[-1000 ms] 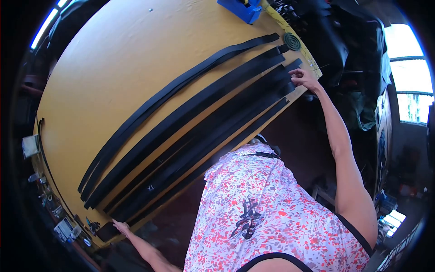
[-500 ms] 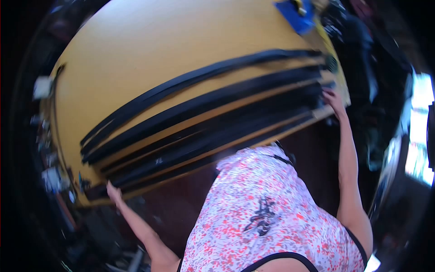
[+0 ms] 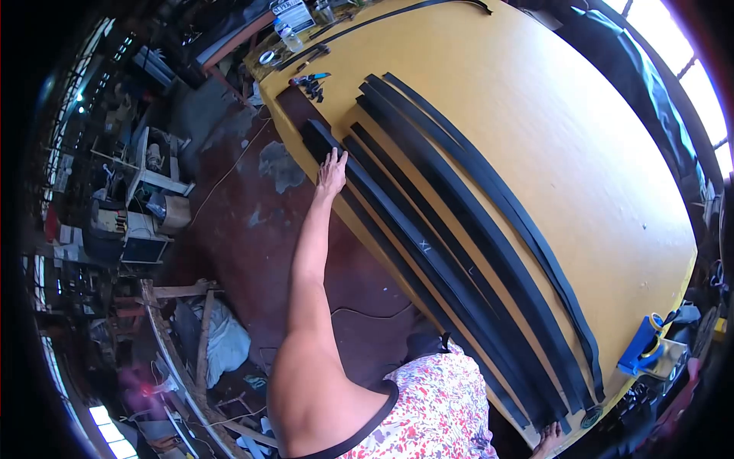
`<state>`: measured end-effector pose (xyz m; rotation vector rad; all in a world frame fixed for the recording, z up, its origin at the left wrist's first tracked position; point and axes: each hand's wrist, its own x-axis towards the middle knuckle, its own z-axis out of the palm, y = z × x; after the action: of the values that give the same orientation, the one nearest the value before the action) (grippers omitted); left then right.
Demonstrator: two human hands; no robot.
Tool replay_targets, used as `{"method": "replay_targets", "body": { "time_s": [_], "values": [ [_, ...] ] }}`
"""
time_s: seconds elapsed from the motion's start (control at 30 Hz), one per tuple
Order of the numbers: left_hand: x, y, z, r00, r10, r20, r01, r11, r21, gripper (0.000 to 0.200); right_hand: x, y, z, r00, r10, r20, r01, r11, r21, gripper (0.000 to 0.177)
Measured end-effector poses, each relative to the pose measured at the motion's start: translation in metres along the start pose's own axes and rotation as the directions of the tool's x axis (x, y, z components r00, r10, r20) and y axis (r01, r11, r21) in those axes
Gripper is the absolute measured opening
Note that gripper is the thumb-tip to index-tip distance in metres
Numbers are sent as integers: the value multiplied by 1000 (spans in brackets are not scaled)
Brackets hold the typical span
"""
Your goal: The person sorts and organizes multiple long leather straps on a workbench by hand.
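Observation:
Long black strips lie side by side on the yellow tabletop. One strip near the front edge bears the mark "XL", and a narrower one is marked "L". My left hand rests on the upper end of the XL strip, fingers extended and slightly apart. At the opposite end, low in view, the fingers of my right hand are at the strip ends by the table edge; its palm is partly cut off by the frame.
A blue tape dispenser stands at the table's right edge. Small tools, a bottle and a white container are at the upper left. On the red floor are a wooden stand and a cable.
The view has turned strongly toward the left end of the table. My left hand now lies on the strip end, farther onto the strips; my right hand is still at the other end.

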<state>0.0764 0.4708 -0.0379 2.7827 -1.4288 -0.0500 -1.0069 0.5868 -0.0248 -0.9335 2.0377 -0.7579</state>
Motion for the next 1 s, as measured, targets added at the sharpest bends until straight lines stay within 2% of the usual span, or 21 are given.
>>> {"method": "replay_targets", "body": {
  "time_s": [0.1,0.13,0.23,0.3,0.4,0.43,0.47,0.5,0.53,0.57,0.6,0.63,0.67,0.7,0.73,0.77,0.8,0.83,0.87,0.93,1.0],
  "values": [
    [-3,-2,5,1000,0,-11,-1,999,-43,61,-4,0,-3,983,-184,-2,178,951,-254,32],
    [-3,-4,7,999,17,-30,-18,999,-35,62,-3,2,-2,983,-185,-3,178,950,-256,32],
    [-2,-2,4,999,28,-40,-29,1000,-11,63,13,14,0,996,74,-41,-73,997,24,38],
    [0,-3,4,999,22,-44,-22,1000,16,65,13,19,-1,968,250,-26,-239,947,215,44],
    [3,-6,3,999,23,-46,-23,1000,4,67,7,11,2,974,222,38,-225,952,206,50],
    [3,-8,3,995,34,-95,-34,999,2,65,7,9,6,973,229,26,-230,952,201,48],
    [3,-8,4,989,52,-142,-53,999,-2,63,-7,-7,22,978,209,-27,-197,953,228,37],
    [-1,3,-20,995,25,-99,-29,999,-35,58,-24,-38,46,976,195,-97,-164,952,257,26],
    [4,-8,-13,984,76,-160,-82,996,-28,49,-26,-46,48,982,183,-47,-174,974,147,26],
    [5,-13,-10,964,148,-219,-139,989,54,44,-24,-52,53,979,197,-45,-191,975,113,24],
    [15,-26,1,948,230,-221,-222,973,63,43,-27,-49,52,989,146,-3,-144,979,145,26],
    [20,-26,3,960,215,-180,-211,977,44,47,-39,-76,64,979,193,-60,-183,973,145,32],
    [29,-48,21,940,260,-220,-279,958,-62,50,-45,-80,66,983,150,-105,-128,973,190,37],
    [41,-65,29,948,275,-159,-294,949,-111,52,-52,-82,69,979,148,-143,-112,967,230,37],
    [42,-65,27,969,228,-97,-234,971,-54,57,-55,-85,71,974,103,-201,-55,972,230,34],
    [51,-69,30,979,199,-39,-199,980,-8,61,-58,-97,69,967,113,-227,-98,992,78,30],
    [61,-81,34,989,147,12,-145,985,-93,63,-50,-76,63,961,102,-257,-97,995,32,29],
    [69,-89,40,982,189,-1,-189,982,22,61,-46,-72,60,964,102,-245,-86,993,75,28],
    [60,-61,20,989,131,70,-139,983,122,61,-55,-87,61,958,158,-241,-121,979,161,26],
    [46,-20,-15,973,44,225,-107,955,278,53,-58,-85,56,962,166,-217,-120,970,211,24],
    [34,11,-23,988,92,126,-107,987,117,44,-66,-106,59,961,152,-230,-95,966,242,23]
  ]
}}
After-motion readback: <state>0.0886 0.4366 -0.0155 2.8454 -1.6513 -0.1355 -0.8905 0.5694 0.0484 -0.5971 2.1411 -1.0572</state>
